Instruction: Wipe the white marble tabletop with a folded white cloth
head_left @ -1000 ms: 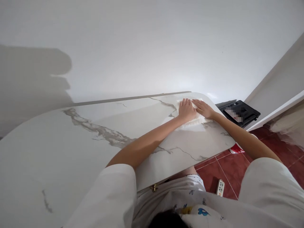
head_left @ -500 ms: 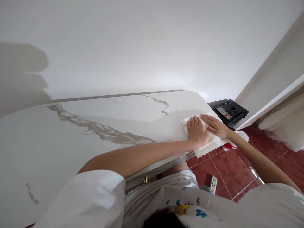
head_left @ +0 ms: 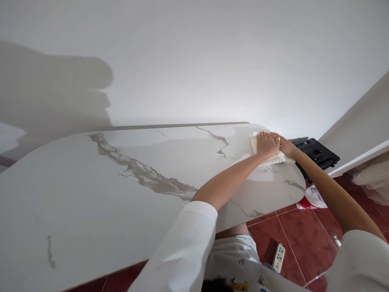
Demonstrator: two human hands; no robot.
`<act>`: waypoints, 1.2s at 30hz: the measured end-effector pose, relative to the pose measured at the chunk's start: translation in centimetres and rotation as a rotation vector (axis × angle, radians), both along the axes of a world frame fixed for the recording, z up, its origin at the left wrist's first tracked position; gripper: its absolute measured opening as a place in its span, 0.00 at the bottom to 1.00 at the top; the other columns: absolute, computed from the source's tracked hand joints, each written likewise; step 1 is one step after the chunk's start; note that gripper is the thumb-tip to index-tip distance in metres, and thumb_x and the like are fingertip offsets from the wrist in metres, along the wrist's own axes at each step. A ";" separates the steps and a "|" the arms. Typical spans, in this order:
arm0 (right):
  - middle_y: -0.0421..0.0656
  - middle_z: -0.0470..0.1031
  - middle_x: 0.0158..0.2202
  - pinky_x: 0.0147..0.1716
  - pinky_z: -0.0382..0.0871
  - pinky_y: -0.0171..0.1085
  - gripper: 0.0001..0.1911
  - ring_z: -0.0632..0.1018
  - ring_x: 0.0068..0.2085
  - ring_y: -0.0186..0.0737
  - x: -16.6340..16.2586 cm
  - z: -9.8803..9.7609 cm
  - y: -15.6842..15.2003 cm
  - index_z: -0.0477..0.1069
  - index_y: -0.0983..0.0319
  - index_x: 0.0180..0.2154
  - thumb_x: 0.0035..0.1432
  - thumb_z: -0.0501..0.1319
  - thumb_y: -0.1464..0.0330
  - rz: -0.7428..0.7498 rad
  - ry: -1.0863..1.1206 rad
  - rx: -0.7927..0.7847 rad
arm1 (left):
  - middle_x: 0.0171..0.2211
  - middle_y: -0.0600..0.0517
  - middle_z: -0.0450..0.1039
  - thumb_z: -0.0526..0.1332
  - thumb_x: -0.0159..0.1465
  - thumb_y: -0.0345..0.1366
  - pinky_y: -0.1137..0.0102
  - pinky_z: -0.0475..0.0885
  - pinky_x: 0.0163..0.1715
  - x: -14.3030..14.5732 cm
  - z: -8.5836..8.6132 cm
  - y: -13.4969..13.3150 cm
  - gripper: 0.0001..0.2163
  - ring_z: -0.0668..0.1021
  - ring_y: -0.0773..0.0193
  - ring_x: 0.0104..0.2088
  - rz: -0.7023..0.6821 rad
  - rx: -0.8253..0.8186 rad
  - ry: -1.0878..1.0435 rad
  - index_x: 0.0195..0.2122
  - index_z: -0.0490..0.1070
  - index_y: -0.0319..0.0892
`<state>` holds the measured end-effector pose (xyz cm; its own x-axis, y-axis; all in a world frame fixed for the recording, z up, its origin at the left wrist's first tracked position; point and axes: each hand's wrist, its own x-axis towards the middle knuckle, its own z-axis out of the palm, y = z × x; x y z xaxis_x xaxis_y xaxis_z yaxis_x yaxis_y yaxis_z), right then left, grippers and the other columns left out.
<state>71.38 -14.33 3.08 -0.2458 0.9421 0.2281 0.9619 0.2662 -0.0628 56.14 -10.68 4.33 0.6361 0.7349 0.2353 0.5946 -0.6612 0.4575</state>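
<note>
From my head view, the white cloth [head_left: 281, 158] lies on the marble-patterned table [head_left: 121, 227], at its far right corner, close to the right edge. As far as it shows, its long axis runs aslant, from a scalloped end towards the far edge to the other end towards the near right corner; the middle is covered.

I have 2 hands on top of it: my left hand [head_left: 267, 146] presses down with fingers together, pointing to the far edge, and my right hand [head_left: 284, 145] sits just beside it, partly hidden. The cloth is under the palms and shows left of and below them. Whether the fingers pinch it, I cannot tell.

Beyond the right edge, 1 power strip [head_left: 278, 257] rests on red floor tiles [head_left: 304, 229].
</note>
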 end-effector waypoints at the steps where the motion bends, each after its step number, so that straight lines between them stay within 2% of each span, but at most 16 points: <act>1: 0.40 0.61 0.64 0.64 0.53 0.54 0.28 0.59 0.65 0.46 0.1 0.0 1.2 0.51 0.56 0.65 0.65 0.41 0.62 0.005 0.002 0.015 | 0.64 0.35 0.55 0.40 0.70 0.45 0.60 0.46 0.64 0.2 -0.3 1.0 0.29 0.56 0.50 0.65 0.016 0.033 -0.017 0.62 0.56 0.25; 6: 0.40 0.63 0.63 0.63 0.54 0.51 0.27 0.61 0.64 0.45 -0.2 0.1 6.0 0.56 0.56 0.63 0.64 0.44 0.64 -0.061 0.044 0.050 | 0.60 0.35 0.62 0.41 0.70 0.45 0.62 0.50 0.62 0.8 -0.9 5.8 0.27 0.62 0.51 0.61 0.055 0.106 -0.066 0.58 0.61 0.27; 11: 0.42 0.65 0.61 0.55 0.64 0.46 0.25 0.68 0.59 0.47 -0.5 0.5 10.0 0.63 0.57 0.60 0.63 0.45 0.63 -0.231 0.122 -0.010 | 0.56 0.37 0.67 0.43 0.70 0.41 0.60 0.52 0.61 1.3 -0.7 10.1 0.22 0.64 0.52 0.60 0.074 0.089 -0.125 0.54 0.66 0.31; 15: 0.46 0.73 0.55 0.47 0.67 0.43 0.24 0.74 0.53 0.50 -0.4 0.6 12.8 0.68 0.59 0.56 0.63 0.46 0.62 -0.368 0.069 -0.096 | 0.49 0.36 0.72 0.44 0.70 0.41 0.61 0.54 0.58 1.5 -0.6 12.4 0.22 0.69 0.52 0.55 0.069 0.038 -0.115 0.48 0.70 0.31; 18: 0.49 0.75 0.51 0.43 0.68 0.42 0.24 0.75 0.49 0.51 -0.4 0.6 13.9 0.69 0.62 0.54 0.63 0.46 0.62 -0.428 0.015 -0.122 | 0.46 0.38 0.74 0.43 0.69 0.41 0.60 0.57 0.55 1.7 -0.6 13.2 0.22 0.71 0.52 0.51 0.094 0.009 -0.094 0.45 0.72 0.32; 22: 0.49 0.73 0.54 0.46 0.67 0.43 0.24 0.74 0.51 0.51 -0.8 0.8 13.4 0.67 0.61 0.56 0.64 0.44 0.63 -0.390 0.012 -0.120 | 0.48 0.38 0.73 0.43 0.69 0.42 0.61 0.57 0.56 1.8 -0.6 13.2 0.22 0.71 0.52 0.51 0.112 0.023 -0.098 0.46 0.72 0.32; 27: 0.47 0.59 0.64 0.58 0.60 0.48 0.28 0.63 0.62 0.48 -0.5 0.7 11.6 0.57 0.62 0.63 0.65 0.43 0.62 -0.207 0.086 -0.053 | 0.53 0.38 0.69 0.46 0.68 0.44 0.60 0.54 0.59 1.3 -0.9 12.0 0.22 0.66 0.51 0.57 0.095 0.058 -0.097 0.52 0.67 0.32; 31: 0.49 0.52 0.67 0.65 0.48 0.49 0.32 0.53 0.67 0.48 0.4 0.0 9.6 0.51 0.67 0.65 0.64 0.43 0.60 -0.120 0.042 -0.059 | 0.58 0.38 0.63 0.46 0.68 0.45 0.60 0.50 0.62 0.8 -1.1 9.5 0.24 0.61 0.51 0.61 0.097 0.096 -0.090 0.56 0.63 0.31; 36: 0.48 0.51 0.67 0.65 0.48 0.53 0.32 0.51 0.68 0.49 0.7 -0.6 5.5 0.50 0.64 0.66 0.64 0.41 0.59 -0.124 0.021 -0.046 | 0.58 0.38 0.63 0.45 0.68 0.46 0.59 0.51 0.62 0.0 -1.1 5.0 0.26 0.62 0.49 0.60 0.086 0.126 -0.093 0.57 0.62 0.30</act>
<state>72.07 -8.84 2.50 -0.1223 0.9746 0.1876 0.9856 0.1415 -0.0926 56.13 -5.70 3.25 0.5433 0.7465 0.3841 0.6105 -0.6654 0.4296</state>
